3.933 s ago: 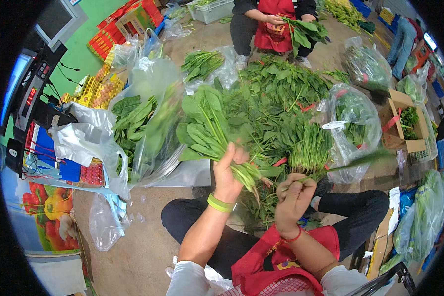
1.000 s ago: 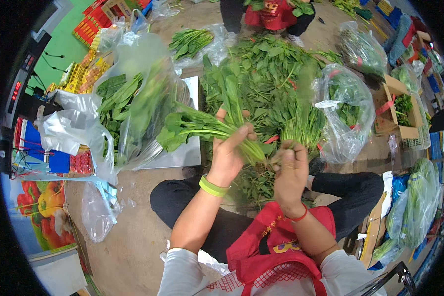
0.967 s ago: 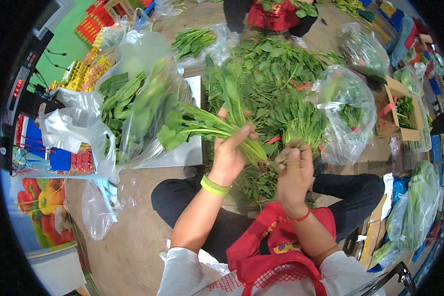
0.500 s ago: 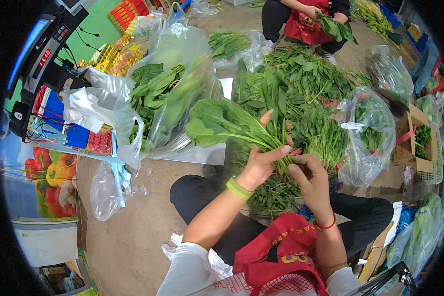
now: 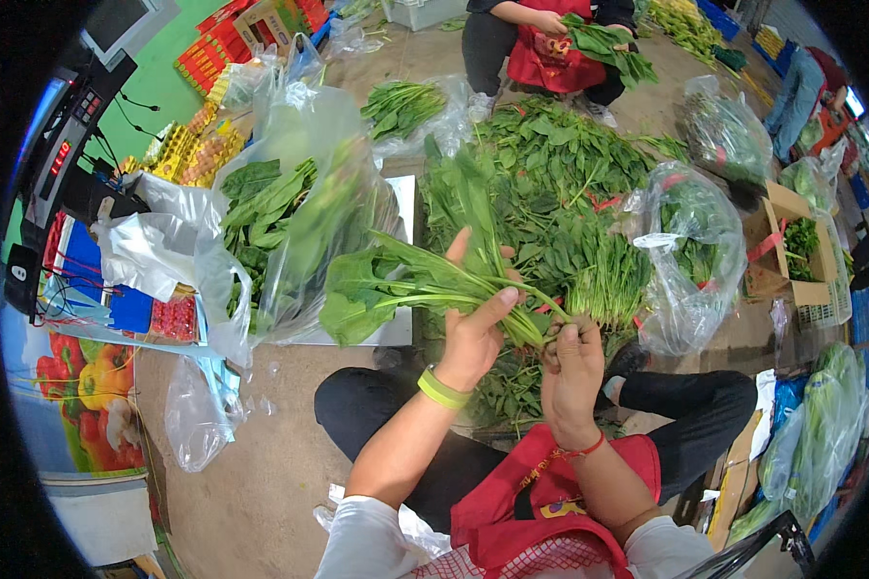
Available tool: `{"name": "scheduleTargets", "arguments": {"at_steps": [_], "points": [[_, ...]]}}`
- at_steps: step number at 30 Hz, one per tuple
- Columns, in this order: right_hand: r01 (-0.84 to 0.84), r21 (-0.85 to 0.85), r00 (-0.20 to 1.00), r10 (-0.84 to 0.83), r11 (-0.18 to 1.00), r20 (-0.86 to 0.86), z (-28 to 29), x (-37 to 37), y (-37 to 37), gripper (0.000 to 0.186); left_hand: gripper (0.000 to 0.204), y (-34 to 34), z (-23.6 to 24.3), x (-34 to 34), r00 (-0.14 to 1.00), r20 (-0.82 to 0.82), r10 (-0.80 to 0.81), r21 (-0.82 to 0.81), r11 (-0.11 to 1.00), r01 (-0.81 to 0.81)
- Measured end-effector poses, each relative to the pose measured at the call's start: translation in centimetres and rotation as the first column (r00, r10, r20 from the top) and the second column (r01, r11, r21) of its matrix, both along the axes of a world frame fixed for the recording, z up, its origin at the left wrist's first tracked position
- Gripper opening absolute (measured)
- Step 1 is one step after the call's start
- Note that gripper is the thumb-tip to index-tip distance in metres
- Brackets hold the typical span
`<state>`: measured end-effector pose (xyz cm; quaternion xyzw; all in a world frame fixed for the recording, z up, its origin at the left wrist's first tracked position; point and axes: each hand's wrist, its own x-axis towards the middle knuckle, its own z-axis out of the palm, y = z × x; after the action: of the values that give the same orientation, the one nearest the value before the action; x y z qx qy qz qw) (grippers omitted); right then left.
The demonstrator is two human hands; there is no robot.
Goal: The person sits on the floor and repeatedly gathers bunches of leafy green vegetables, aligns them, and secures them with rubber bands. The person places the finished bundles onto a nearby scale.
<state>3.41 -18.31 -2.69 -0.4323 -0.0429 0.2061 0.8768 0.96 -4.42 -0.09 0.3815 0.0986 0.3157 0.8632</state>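
My left hand, with a yellow-green band at the wrist, is closed around the stems of a bunch of spinach. The leaves fan out to the left and upward from the thumb. At the stem ends, my right hand pinches one stem of the bunch between thumb and fingers, close to its root end. Beneath and beyond both hands spreads a large heap of loose spinach. A clear plastic bag partly filled with spinach stands left of my left hand.
A scale's metal platform shows under the bag, beside its display. To the right are another bag of greens and a cardboard box. A person in a red apron holds greens at the far side. My crossed legs frame the near side.
My right hand has closed on a stem and drawn it down and outward, bending it. The view has shifted, so the surroundings sit further left.
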Motion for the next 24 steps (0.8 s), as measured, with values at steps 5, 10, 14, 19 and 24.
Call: {"name": "scheduleTargets", "arguments": {"at_steps": [5, 10, 14, 19, 24], "points": [[-0.011, -0.103, 0.999, 0.015, 0.995, 0.033, 0.3, 0.1, -0.3, 0.015, 0.094, -0.2, -0.2, 0.3, 0.999, -0.041, 0.005, 0.029, 1.0, -0.004], [-0.295, -0.537, 0.84, 0.482, 0.79, 0.249, 0.6, 3.0, -1.6, 0.02, 0.097, -0.2, -0.5, -0.1, 0.992, -0.08, -0.101, 0.131, 0.985, 0.11], [-0.056, -0.554, 0.899, 0.284, 0.831, 0.334, 0.6, 2.0, -1.1, 0.022, 0.096, -0.3, -0.9, -0.2, 0.992, -0.094, -0.085, 0.1, 0.991, 0.094], [0.159, -0.119, 0.987, -0.159, 0.98, 0.008, 0.5, -1.0, -0.6, 0.016, 0.1, -1.3, -1.1, 0.1, 0.998, -0.062, 0.022, 0.001, 1.0, -0.022], [0.322, 0.018, 0.947, -0.321, 0.947, -0.017, 1.4, -0.4, 0.1, 0.011, 0.082, -1.6, -2.9, 0.7, 0.981, -0.143, 0.133, -0.141, 0.978, -0.154]]}}
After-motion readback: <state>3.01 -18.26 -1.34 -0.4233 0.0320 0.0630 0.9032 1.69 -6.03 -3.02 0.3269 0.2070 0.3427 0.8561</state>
